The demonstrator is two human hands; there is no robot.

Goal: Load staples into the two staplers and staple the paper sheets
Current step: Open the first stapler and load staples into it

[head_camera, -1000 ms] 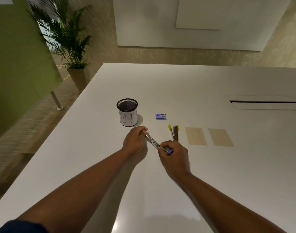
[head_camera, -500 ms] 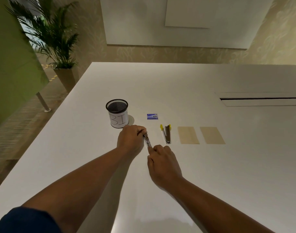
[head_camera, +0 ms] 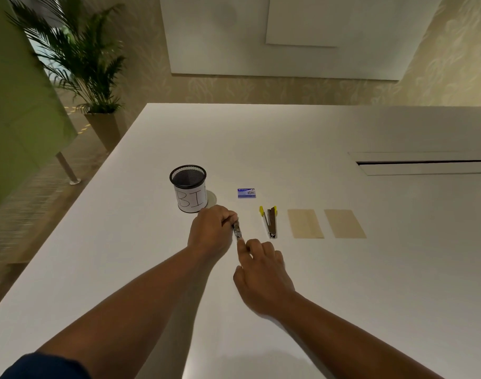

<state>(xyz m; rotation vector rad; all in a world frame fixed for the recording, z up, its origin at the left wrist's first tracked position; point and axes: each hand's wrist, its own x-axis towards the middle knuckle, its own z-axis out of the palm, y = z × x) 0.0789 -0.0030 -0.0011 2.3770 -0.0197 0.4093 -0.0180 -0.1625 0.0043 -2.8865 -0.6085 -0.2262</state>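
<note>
Since a second ago the right hand let go of the stapler and now just pokes its near end, index finger out. Left hand pinches the far end on the table. Small, stiff, slick metal, so I'd grip its sides.

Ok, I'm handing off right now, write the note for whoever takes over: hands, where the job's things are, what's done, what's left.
Left hand grips the far end of a small metal stapler. Right hand touches its near end with the index fingertip.
Second, yellow-tipped stapler lies open on the table, untouched. Blue staple box sits behind it; two tan paper sheets lie to its right, apart.
Done: no sheet looks stapled.
Left: finish loading the held stapler, load the second, staple the sheets.
</note>
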